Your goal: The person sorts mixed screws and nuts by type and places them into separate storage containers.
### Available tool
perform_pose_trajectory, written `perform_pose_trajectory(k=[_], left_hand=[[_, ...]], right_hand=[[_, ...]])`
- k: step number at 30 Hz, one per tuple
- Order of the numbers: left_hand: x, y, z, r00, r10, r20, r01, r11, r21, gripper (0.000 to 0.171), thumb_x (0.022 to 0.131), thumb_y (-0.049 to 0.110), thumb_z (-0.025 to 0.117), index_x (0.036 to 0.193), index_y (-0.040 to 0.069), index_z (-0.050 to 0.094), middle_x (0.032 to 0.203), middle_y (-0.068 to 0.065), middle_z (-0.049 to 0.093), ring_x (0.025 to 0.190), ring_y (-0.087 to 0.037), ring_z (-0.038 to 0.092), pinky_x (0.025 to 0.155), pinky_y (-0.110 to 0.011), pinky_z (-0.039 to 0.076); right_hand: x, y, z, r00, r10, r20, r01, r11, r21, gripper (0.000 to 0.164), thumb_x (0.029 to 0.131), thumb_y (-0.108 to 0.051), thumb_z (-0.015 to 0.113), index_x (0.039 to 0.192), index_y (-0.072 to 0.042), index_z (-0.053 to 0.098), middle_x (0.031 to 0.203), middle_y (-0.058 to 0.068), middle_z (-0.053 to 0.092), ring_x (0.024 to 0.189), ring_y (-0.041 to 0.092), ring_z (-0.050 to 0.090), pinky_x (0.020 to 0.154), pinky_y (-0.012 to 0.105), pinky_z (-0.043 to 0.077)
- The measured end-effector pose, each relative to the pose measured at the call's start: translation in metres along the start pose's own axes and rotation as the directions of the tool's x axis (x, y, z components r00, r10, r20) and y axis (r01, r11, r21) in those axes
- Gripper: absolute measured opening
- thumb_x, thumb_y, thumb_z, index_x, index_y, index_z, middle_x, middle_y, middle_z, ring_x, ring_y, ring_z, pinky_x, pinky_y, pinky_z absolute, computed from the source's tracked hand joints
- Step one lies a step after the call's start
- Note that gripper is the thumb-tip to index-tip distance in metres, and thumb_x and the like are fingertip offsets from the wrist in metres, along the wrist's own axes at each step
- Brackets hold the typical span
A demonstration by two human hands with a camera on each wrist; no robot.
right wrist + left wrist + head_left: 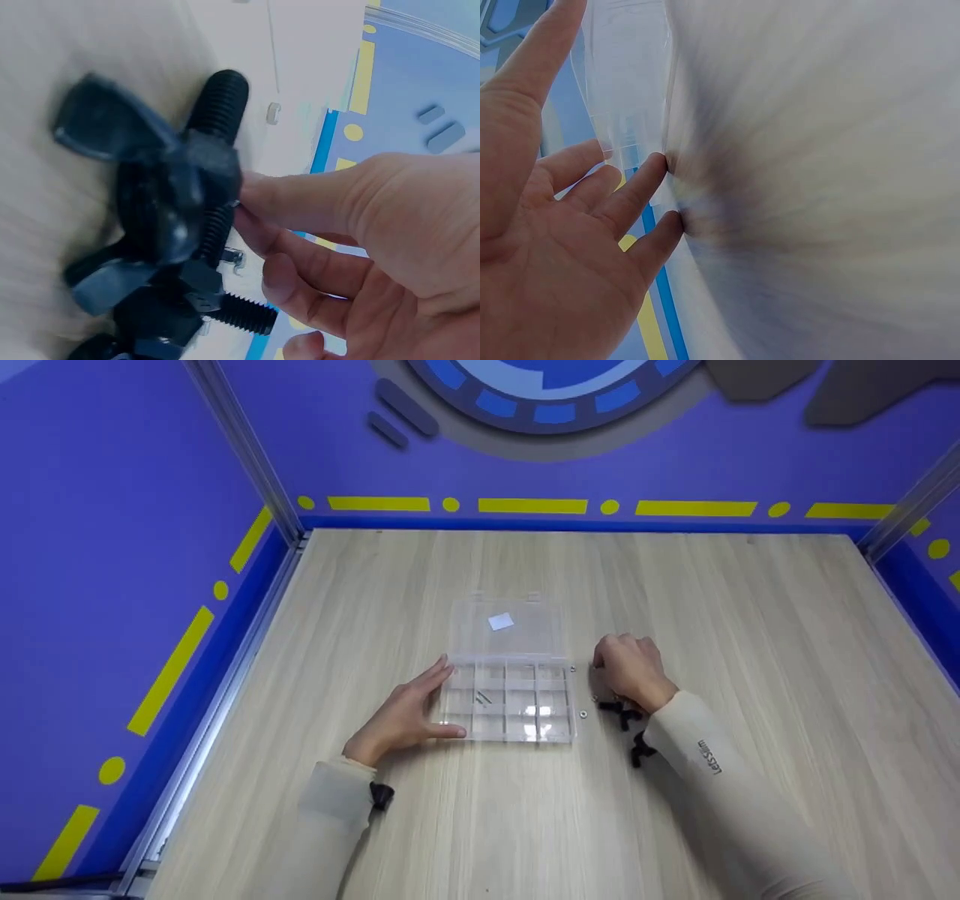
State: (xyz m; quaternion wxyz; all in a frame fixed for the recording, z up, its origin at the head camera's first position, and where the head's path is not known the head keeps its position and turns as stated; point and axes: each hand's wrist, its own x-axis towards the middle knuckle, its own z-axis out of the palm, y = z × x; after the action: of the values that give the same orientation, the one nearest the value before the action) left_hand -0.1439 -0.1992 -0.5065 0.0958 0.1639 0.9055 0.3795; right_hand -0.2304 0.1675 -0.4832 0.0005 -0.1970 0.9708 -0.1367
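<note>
A clear plastic compartment box [506, 739] lies on the table with its lid [471, 624] folded back. Several thin screws [484, 699] are in one of its left compartments. My left hand [409, 712] rests against the box's left side, fingers extended and thumb along the front edge. Right of the box, my right hand [630, 664] is lowered to the table with thumb and forefinger tips together. A tiny metal piece [236, 203] glints at those fingertips, mostly hidden. Black bolts with a wing nut [161, 195] lie close by, below the right wrist in the head view.
Small metal nuts [583, 714] lie loose between the box and my right hand. A white label [500, 621] is on the lid. Blue panels [525, 472] stand behind the table [375, 585] and at both sides.
</note>
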Motion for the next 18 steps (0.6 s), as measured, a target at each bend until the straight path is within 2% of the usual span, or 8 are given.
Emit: perform_pose_trajectory(k=[4,9,14,18], left_hand=[[0.0,0.001,-0.001,1.0,-0.003,0.006,0.003,1.0,0.002,0.11,0.074,0.042,0.093,0.16,0.007,0.035,0.17,-0.007,0.018,0.154,-0.027,0.022,0.125,-0.042,0.022],[0.0,0.002,-0.002,1.0,-0.005,0.0,0.005,1.0,-0.001,0.11,0.073,0.041,0.093,0.16,0.006,0.035,0.17,-0.008,0.019,0.154,-0.027,0.022,0.125,-0.041,0.021],[0.0,0.002,-0.002,1.0,-0.011,0.004,0.011,1.0,-0.003,0.11,0.073,0.04,0.094,0.16,0.007,0.034,0.17,-0.007,0.018,0.154,-0.026,0.022,0.126,-0.041,0.021],[0.0,0.002,-0.001,1.0,-0.006,0.006,0.006,1.0,-0.007,0.109,0.074,0.039,0.093,0.16,0.006,0.034,0.17,-0.007,0.018,0.155,-0.027,0.021,0.126,-0.042,0.021]], right_hand=[[-0.001,-0.004,-0.008,0.999,0.014,0.045,-0.016,0.999,0.047,0.016,0.087,0.0,0.065,0.075,-0.006,0.074,0.074,0.005,0.069,0.064,0.025,0.057,0.062,0.05,0.051],[-0.004,-0.016,-0.023,0.998,-0.003,0.06,-0.001,0.997,0.083,0.01,0.095,-0.005,0.062,0.098,-0.002,0.07,0.089,0.013,0.072,0.079,0.032,0.066,0.069,0.055,0.056],[-0.007,-0.035,-0.032,0.992,-0.127,-0.002,0.126,0.983,0.137,0.013,0.102,-0.006,0.056,0.111,-0.003,0.065,0.09,0.013,0.073,0.077,0.029,0.069,0.064,0.046,0.058],[-0.009,-0.052,-0.035,0.968,-0.235,-0.088,0.247,0.955,0.166,0.012,0.103,-0.007,0.059,0.113,-0.004,0.064,0.09,0.009,0.074,0.069,0.019,0.067,0.06,0.037,0.058]])
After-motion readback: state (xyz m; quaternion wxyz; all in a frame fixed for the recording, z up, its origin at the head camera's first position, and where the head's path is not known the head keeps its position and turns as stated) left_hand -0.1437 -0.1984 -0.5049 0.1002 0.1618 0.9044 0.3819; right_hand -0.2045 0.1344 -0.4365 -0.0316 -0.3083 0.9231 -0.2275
